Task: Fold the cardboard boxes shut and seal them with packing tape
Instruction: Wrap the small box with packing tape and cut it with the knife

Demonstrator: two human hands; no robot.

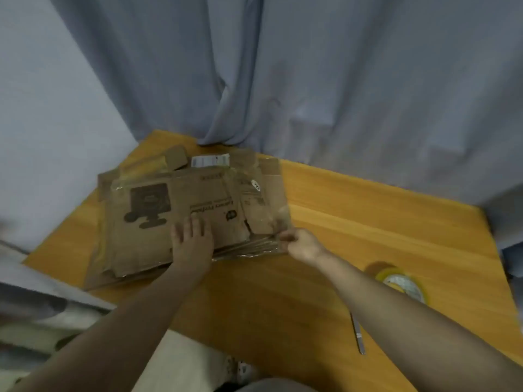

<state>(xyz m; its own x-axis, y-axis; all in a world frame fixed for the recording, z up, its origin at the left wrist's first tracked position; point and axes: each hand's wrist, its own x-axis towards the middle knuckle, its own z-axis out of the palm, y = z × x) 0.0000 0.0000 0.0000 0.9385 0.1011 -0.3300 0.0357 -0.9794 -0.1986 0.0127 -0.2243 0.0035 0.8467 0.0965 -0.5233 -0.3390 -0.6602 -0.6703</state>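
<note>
Head view: boxes (198, 193) lie flat in a pile, none folded yet.
Left hand (192, 239) rests flat on top with fingers straight. Right hand (301, 244) pinches the pile's corner, and lifting one free seems next.

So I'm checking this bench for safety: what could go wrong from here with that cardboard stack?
The right hand pinches a corner of the flattened boxes while the left hand presses flat on top; a hard pull might tear that corner.
The stack lies near the table's left edge and could slide off.
A slim metal tool, possibly a blade, lies beside the right forearm and could be brushed.
</note>
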